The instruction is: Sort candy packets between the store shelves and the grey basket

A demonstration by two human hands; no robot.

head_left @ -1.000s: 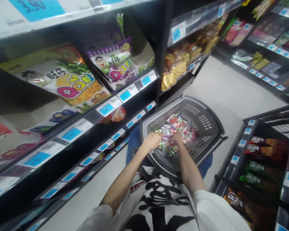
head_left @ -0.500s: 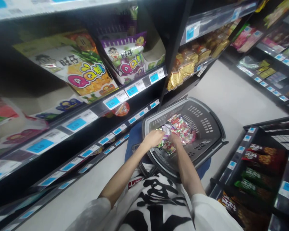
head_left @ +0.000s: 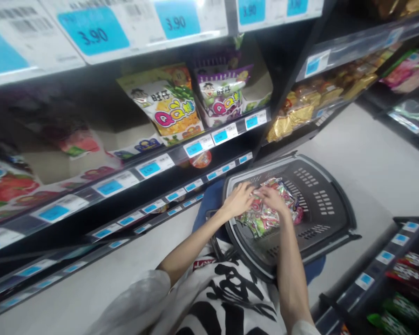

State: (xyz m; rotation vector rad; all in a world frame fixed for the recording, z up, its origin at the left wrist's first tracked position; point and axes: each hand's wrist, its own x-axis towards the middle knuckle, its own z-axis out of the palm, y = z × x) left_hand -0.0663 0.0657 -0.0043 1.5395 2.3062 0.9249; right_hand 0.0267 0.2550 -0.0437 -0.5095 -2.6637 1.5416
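My left hand [head_left: 239, 200] is over the near left side of a dark grey shopping basket [head_left: 323, 232], its fingers apart and stretched toward the middle. Close by, almost touching its fingertips, my right hand [head_left: 273, 199] reaches in from the right with loosely bent fingers. No item shows gripped in either hand. Beneath them lie several shiny gummy candy packets [head_left: 263, 223], red, green and white, heaped in the basket; the hands hide part of the heap. The basket rests across blue-clad legs.
On the left shelf stand a yellow QQ candy bag [head_left: 172, 109] and a purple-topped bag [head_left: 221, 95], behind price tags. Gold-wrapped packs [head_left: 296, 114] fill the shelf farther along. A low rack [head_left: 380, 265] with red and green packs is at the right; pale floor [head_left: 366, 153] lies beyond the basket.
My hands were down at a purple-and-white packet in the basket; they have come off it, fingers opening and drawing closer together. The view has swung left, showing more of the left shelf.
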